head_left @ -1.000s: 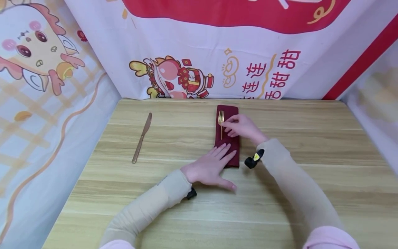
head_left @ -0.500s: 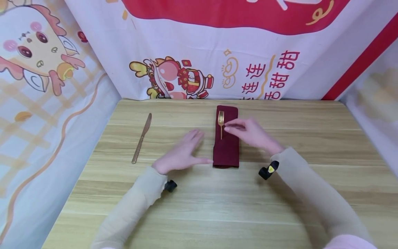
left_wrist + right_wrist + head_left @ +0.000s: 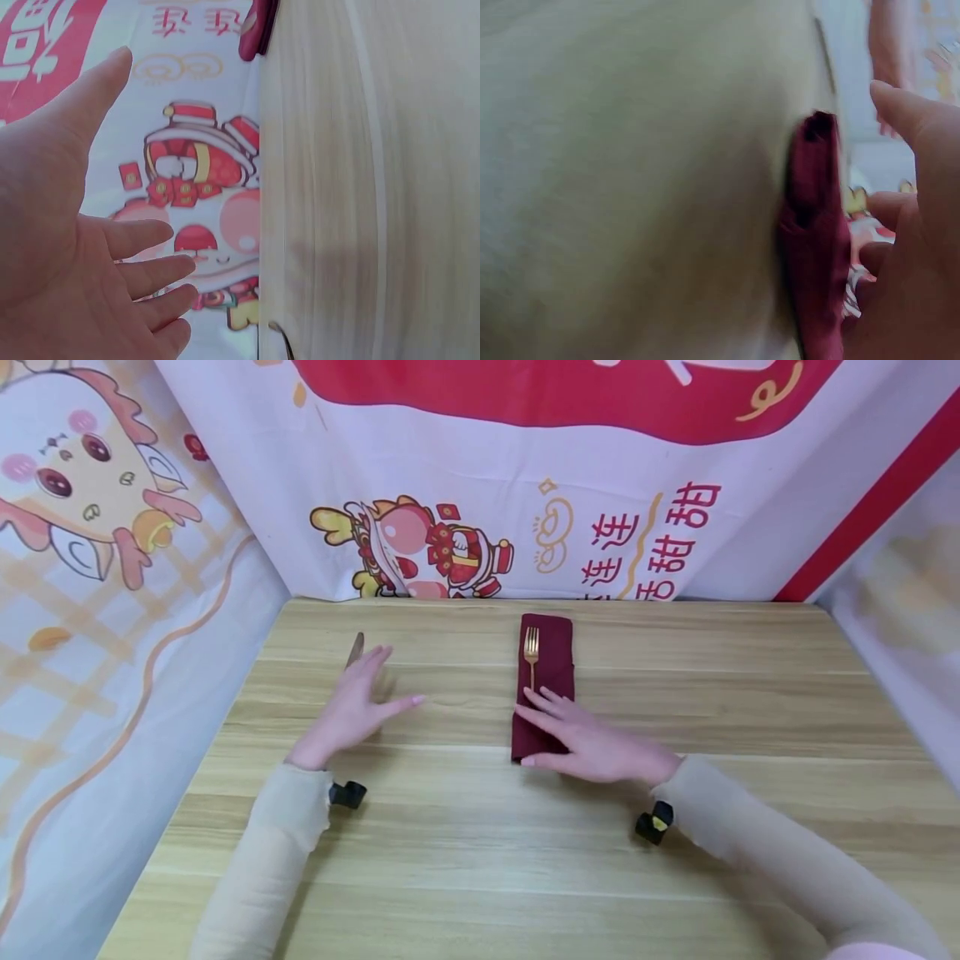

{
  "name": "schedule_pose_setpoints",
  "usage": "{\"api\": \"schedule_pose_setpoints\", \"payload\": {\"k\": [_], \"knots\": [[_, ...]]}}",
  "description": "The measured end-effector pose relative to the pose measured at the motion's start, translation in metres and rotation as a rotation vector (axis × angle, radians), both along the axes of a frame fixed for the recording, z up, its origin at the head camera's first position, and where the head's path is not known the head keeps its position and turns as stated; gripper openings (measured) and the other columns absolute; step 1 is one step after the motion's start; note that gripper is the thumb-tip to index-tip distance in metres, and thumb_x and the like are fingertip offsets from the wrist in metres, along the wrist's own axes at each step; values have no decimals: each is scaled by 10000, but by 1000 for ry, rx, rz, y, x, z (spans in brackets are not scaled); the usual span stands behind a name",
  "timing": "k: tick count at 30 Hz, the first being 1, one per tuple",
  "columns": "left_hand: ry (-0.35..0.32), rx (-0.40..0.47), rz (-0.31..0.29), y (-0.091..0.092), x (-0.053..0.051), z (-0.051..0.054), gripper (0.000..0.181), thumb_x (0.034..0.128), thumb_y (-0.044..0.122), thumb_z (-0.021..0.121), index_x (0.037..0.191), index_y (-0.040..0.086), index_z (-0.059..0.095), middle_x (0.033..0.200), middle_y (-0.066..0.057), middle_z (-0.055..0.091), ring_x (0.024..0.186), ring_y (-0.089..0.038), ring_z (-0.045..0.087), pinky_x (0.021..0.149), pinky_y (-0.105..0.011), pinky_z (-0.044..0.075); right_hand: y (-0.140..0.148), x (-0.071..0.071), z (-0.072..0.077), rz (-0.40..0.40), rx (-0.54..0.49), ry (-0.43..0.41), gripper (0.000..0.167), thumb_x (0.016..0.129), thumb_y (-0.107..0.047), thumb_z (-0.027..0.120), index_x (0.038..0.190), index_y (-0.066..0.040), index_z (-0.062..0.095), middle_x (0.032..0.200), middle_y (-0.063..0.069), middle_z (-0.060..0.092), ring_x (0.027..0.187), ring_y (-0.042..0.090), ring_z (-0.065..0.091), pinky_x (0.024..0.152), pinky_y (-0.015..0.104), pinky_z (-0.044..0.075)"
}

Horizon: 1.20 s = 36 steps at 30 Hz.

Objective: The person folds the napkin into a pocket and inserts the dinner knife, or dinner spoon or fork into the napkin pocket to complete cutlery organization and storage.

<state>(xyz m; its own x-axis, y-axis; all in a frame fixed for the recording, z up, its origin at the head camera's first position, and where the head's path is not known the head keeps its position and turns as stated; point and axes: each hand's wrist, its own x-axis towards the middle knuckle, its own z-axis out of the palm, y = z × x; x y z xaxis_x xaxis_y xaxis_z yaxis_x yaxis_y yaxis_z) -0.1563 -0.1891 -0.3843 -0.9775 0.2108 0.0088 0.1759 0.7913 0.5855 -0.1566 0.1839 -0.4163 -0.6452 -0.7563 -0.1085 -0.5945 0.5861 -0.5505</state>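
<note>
A dark red folded napkin [image 3: 557,647] lies upright on the wooden table, right of the middle in the head view. On it rests a gold fork [image 3: 532,647], tines toward the back; its lower end is hidden by fingers. My right hand [image 3: 592,743] hovers over the napkin's front part with fingers spread, and I cannot tell whether it touches the cloth. Over at the left, my left hand [image 3: 347,710] is above a copper-coloured knife [image 3: 356,648], thumb held apart from the fingers. Most of the knife is covered by that hand. The left wrist view shows the left palm holding nothing.
Wooden table [image 3: 465,860] boards extend around both hands. A white and red printed cloth [image 3: 450,460] hangs along the back edge, and another patterned cloth [image 3: 112,635] drapes the left side.
My left hand has lifted off the napkin and moved left to the knife. The right hand has released the fork and come down toward the napkin's front. Fork and napkin stay in place.
</note>
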Motion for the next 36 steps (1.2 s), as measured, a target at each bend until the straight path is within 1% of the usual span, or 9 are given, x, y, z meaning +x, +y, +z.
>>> {"api": "schedule_pose_setpoints", "payload": {"k": [4,9,12,19,23,27,29,32,36], "knots": [[5,26,54,-17,0,0,1061,894,603,708,1619,35,180,1664,-185,149,1506,-403,151,1173,-605,169,-5,6,-9,45,74,53,846,987,-680,468,1650,-275,132,1700,50,-57,1527,358,-74,1192,585,44],[8,65,122,-33,3,-1,1059,895,606,704,1614,22,189,1637,-219,220,1485,-409,219,1171,-583,207,-9,9,-19,70,141,118,881,967,-732,432,1650,-288,96,1696,47,-109,1529,320,-105,1196,555,-4],[1,68,156,-42,6,-2,1061,896,620,693,1603,-3,203,1619,-246,246,1474,-431,232,1161,-600,218,-10,10,-21,78,134,152,899,960,-732,451,1651,-263,116,1697,69,-96,1531,329,-91,1196,565,5],[-42,72,215,-58,14,-4,1077,892,614,702,1603,-11,189,1622,-259,228,1470,-459,218,1154,-622,208,-10,11,-19,81,120,158,896,964,-717,465,1651,-246,134,1697,91,-70,1530,349,-71,1191,589,22],[-43,63,234,-66,18,-7,1031,904,519,747,1580,-55,221,1595,-295,262,1445,-487,256,1136,-629,246,-10,12,-17,79,129,147,900,963,-713,475,1651,-249,126,1697,91,-72,1530,346,-74,1193,578,13],[-54,56,263,-72,22,-9,928,911,386,787,1553,-67,294,1537,-308,363,1376,-495,366,1078,-632,338,-10,11,-17,80,127,136,896,965,-708,479,1651,-249,132,1697,95,-62,1530,354,-68,1192,585,12],[-64,56,272,-74,23,-10,855,906,305,804,1526,-73,353,1475,-306,445,1314,-482,440,1042,-617,387,-10,11,-17,81,126,136,895,964,-706,485,1651,-250,136,1698,95,-59,1530,355,-68,1191,587,11],[-72,40,265,-77,24,-12,723,903,194,804,1467,-82,446,1355,-295,553,1201,-446,541,988,-577,448,-10,12,-17,79,122,136,894,963,-702,492,1651,-254,140,1698,91,-55,1531,352,-68,1192,584,10],[-76,21,253,-78,25,-16,574,901,75,777,1389,-95,527,1220,-272,638,1068,-402,628,915,-526,507,-10,12,-18,76,107,141,892,965,-688,509,1650,-249,145,1698,95,-49,1532,349,-63,1193,578,13]]}}
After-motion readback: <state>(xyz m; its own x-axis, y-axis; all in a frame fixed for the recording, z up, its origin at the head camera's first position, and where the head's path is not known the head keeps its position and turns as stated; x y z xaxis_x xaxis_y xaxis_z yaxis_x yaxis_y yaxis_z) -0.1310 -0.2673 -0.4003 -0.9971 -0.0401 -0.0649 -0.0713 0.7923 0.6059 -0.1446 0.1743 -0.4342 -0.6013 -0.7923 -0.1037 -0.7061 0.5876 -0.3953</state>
